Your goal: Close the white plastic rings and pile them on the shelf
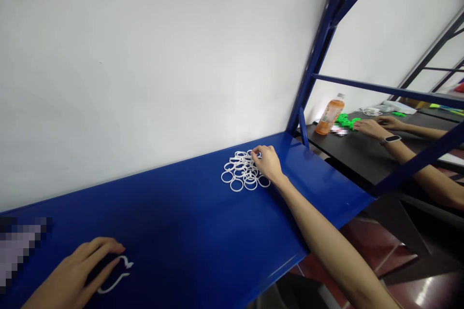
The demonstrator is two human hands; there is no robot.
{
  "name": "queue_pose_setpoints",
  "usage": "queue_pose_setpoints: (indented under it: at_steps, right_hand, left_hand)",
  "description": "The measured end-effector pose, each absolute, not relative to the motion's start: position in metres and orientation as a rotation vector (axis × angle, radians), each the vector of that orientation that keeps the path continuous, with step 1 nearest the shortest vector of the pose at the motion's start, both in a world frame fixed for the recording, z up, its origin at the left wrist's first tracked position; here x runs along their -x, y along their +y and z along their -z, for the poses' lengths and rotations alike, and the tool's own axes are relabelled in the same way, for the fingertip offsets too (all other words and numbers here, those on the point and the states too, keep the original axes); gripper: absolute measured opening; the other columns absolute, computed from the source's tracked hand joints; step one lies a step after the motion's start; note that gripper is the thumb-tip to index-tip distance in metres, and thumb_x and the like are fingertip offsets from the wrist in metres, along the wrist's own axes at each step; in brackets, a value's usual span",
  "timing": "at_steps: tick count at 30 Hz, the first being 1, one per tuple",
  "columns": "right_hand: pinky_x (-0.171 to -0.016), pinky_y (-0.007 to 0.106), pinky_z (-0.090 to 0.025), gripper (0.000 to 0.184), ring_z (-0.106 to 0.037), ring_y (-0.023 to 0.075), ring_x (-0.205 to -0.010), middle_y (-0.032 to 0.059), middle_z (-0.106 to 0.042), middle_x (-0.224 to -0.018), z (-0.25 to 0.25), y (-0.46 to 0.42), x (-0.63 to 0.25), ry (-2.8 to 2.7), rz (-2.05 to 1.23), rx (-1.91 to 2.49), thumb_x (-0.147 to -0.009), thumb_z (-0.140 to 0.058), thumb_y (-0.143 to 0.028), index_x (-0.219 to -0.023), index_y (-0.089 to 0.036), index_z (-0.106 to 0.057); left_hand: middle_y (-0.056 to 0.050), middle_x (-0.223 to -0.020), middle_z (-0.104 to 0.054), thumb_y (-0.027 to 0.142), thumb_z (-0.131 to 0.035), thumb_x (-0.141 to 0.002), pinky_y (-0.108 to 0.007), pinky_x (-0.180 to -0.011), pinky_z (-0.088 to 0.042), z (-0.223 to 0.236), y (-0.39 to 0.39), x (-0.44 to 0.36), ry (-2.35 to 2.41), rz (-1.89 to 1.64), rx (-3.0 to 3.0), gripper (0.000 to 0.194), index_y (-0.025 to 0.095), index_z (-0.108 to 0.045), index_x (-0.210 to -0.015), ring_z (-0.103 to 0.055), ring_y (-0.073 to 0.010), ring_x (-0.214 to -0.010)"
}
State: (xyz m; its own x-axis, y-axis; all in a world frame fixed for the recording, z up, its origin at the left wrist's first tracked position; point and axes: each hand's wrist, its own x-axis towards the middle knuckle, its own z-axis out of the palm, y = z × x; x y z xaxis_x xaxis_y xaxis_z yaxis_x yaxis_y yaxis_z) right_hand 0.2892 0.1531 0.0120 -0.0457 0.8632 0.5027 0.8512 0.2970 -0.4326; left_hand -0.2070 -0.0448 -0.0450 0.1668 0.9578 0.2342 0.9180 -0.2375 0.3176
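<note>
My left hand [83, 265] is low at the left, just over the blue tabletop. Its thumb and forefinger are closed on a white open ring [113, 286], which has a gap and small flared ends; the hand covers part of it. Further off, near the wall, a flat pile of white rings [237, 184] lies on the tabletop, several overlapping. My right hand [267, 161] reaches into the far right side of this pile. Its fingers are bent and closed on a white ring there, with the fingertips partly hidden.
The blue table [174, 222] runs along a pale wall [155, 58], with a blue metal frame [319, 53] at its right end. Beyond it, a co-worker's hands [373, 128] work over green pieces [342, 119] on a dark table, beside an orange drink bottle [329, 116]. A blurred patch [18, 256] is at far left.
</note>
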Motion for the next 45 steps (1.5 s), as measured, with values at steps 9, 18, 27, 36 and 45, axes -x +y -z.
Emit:
queue_pose_setpoints:
  at_steps: [9,18,27,36,45]
  right_hand:
    - [-0.089,0.040,-0.047,0.014,-0.058,0.0247,-0.094,0.0072,-0.072,-0.094,-0.031,0.111,-0.253,-2.007,-0.018,1.089,-0.098,-0.056,-0.025,-0.093,-0.020,-0.067]
    - [-0.068,0.025,-0.052,0.015,-0.065,0.0129,-0.071,-0.0003,-0.068,-0.081,-0.009,0.059,-0.199,-2.132,-0.918,0.809,-0.094,-0.064,-0.026,-0.106,-0.019,-0.061]
    - [-0.080,0.028,-0.052,0.018,-0.065,0.0147,-0.085,0.0029,-0.069,-0.095,-0.020,0.059,-0.203,-2.152,-0.941,0.689,-0.097,-0.059,-0.022,-0.112,-0.023,-0.070]
    - [-0.073,0.024,-0.052,0.011,-0.071,0.0144,-0.078,-0.0026,-0.073,-0.080,-0.016,0.052,-0.198,-1.916,-1.317,0.699,-0.087,-0.075,-0.022,-0.093,-0.021,-0.065]
    - [-0.069,0.022,-0.052,0.010,-0.072,0.0137,-0.074,-0.0037,-0.072,-0.075,-0.010,0.051,-0.196,-1.924,-1.415,0.680,-0.087,-0.071,-0.015,-0.085,-0.020,-0.063]
  left_hand:
    - [-0.001,-0.090,-0.073,0.050,-0.048,-0.089,-0.033,-0.074,-0.049,-0.025,0.011,0.075,2.092,-0.641,-2.124,0.028,0.028,-0.064,-0.090,-0.066,-0.0218,-0.083]
    - [0.002,-0.065,-0.060,0.037,-0.046,-0.091,-0.035,-0.071,-0.042,0.003,0.007,-0.003,1.989,-0.955,-2.234,0.028,0.023,-0.049,-0.067,-0.053,-0.0170,-0.063]
    - [0.005,-0.070,-0.067,0.048,-0.051,-0.092,-0.027,-0.063,-0.048,-0.008,0.004,0.001,1.586,-0.995,-1.880,0.025,0.025,-0.060,-0.092,-0.063,-0.0145,-0.064]
    - [0.006,-0.065,-0.066,0.043,-0.060,-0.085,-0.023,-0.059,-0.049,-0.003,0.004,0.005,1.504,-1.070,-1.889,0.019,0.026,-0.066,-0.083,-0.062,-0.0128,-0.059]
    - [0.006,-0.067,-0.067,0.040,-0.062,-0.087,-0.021,-0.061,-0.050,-0.002,0.001,0.010,1.438,-1.083,-2.105,0.019,0.027,-0.068,-0.075,-0.063,-0.0118,-0.062]
